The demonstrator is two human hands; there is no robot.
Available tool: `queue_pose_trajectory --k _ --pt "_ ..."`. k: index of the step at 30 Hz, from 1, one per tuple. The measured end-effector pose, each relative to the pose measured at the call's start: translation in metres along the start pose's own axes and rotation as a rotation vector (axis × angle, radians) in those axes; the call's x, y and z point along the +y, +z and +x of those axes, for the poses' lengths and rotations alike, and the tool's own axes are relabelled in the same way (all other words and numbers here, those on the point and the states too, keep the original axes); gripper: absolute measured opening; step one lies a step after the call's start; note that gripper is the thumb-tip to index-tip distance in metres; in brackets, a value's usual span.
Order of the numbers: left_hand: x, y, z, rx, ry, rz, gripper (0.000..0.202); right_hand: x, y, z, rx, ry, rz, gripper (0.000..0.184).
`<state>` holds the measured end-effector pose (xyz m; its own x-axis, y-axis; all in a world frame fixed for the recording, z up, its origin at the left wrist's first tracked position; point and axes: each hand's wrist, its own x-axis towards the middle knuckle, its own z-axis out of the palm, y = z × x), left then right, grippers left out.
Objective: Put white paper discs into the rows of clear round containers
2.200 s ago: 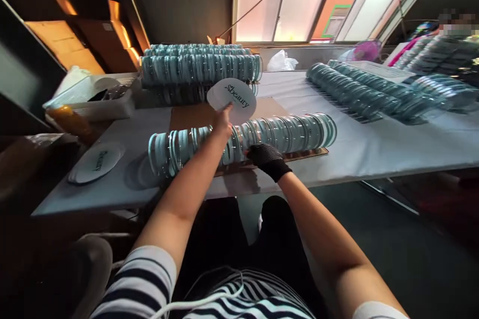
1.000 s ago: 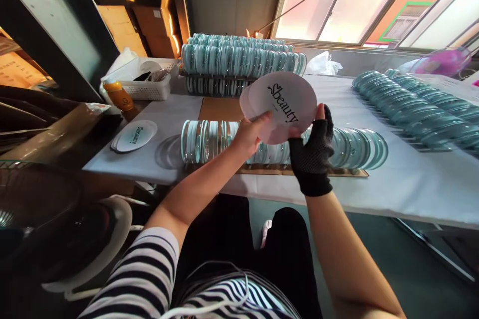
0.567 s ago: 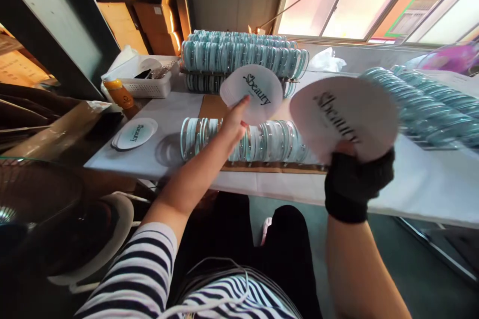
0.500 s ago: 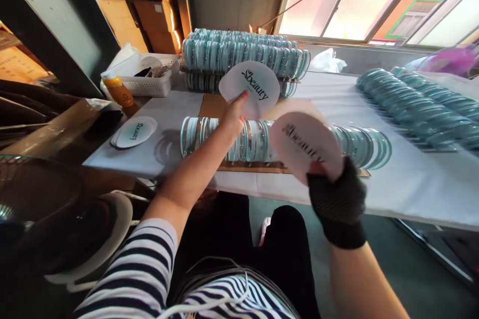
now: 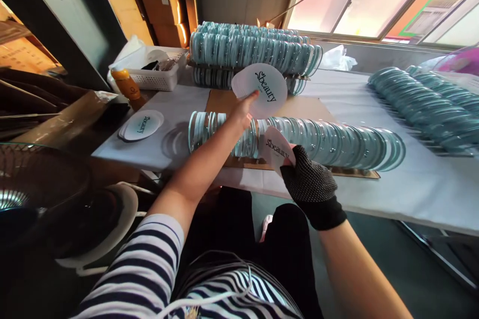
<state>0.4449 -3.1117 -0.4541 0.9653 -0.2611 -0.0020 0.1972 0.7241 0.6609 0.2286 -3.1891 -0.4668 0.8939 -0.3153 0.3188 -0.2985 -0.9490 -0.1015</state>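
Observation:
Bare and pinched closed, my left hand grips a stack of round white cards printed "beauty", above the row of glass discs. My right hand, in a black dotted glove with bare fingertips, is closed on a single round card bearing the same print. That card is turned partly edge-on at the front of the row of upright glass discs, near its middle; whether it sits between two discs I cannot tell. The row stands on a brown cardboard sheet. My left forearm hides part of the row.
More round cards lie at the table's left. Behind, stacked glass discs stand beside a white basket and an orange bottle. Further disc rows fill the right side. A fan is at lower left.
My right hand has moved left and its card has turned from face-on to partly edge-on, close against the disc row. My left hand keeps its stack; the view has shifted slightly.

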Motion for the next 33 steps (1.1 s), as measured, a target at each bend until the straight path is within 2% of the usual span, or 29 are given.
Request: queue_pose_trajectory --k 3,6,8,13,15,19,22,24,26,29,31,32,33 --pt "-0.001 0.0 0.0 -0.033 0.014 0.01 0.051 -0.007 0.016 0.007 -0.036 -0.033 0.018 0.039" --pt "-0.001 -0.001 -0.003 -0.021 0.019 0.0 0.05 -0.008 0.039 0.019 -0.104 -0.021 0.058 0.04" --pt "-0.001 -0.002 -0.004 -0.005 0.019 -0.005 0.048 -0.005 0.047 0.021 -0.099 0.008 0.1 0.038" --pt "-0.002 -0.004 -0.004 -0.014 0.007 -0.033 0.044 -0.002 0.045 0.022 0.036 0.078 0.152 0.023" --pt "-0.002 -0.004 -0.002 -0.005 -0.005 -0.054 0.046 -0.007 0.047 0.029 0.003 0.043 0.129 0.021" --pt "0.0 -0.006 0.0 0.025 -0.032 -0.087 0.054 -0.019 0.056 0.044 -0.105 -0.071 -0.013 0.032" --pt "0.002 -0.006 0.0 0.011 -0.052 -0.103 0.059 -0.019 0.059 0.046 -0.13 -0.109 -0.033 0.031" --pt "0.002 -0.006 -0.001 0.009 -0.051 -0.11 0.061 -0.015 0.059 0.045 -0.212 -0.076 0.198 0.026" --pt "0.0 -0.005 -0.003 0.012 -0.026 -0.103 0.061 -0.01 0.061 0.043 -0.358 -0.034 0.528 0.022" --pt "-0.003 -0.006 -0.004 0.009 0.049 -0.078 0.059 -0.002 0.064 0.041 -0.566 -0.019 0.937 0.033" --pt "-0.007 -0.006 -0.003 0.012 0.097 -0.058 0.058 0.002 0.063 0.041 -0.663 -0.001 1.07 0.04" --pt "-0.009 -0.005 -0.003 0.014 0.113 -0.045 0.058 0.004 0.062 0.043 -0.671 0.008 1.057 0.04" --pt "-0.01 -0.005 -0.002 0.012 0.123 -0.028 0.056 0.005 0.059 0.047 -0.612 0.008 0.977 0.038"
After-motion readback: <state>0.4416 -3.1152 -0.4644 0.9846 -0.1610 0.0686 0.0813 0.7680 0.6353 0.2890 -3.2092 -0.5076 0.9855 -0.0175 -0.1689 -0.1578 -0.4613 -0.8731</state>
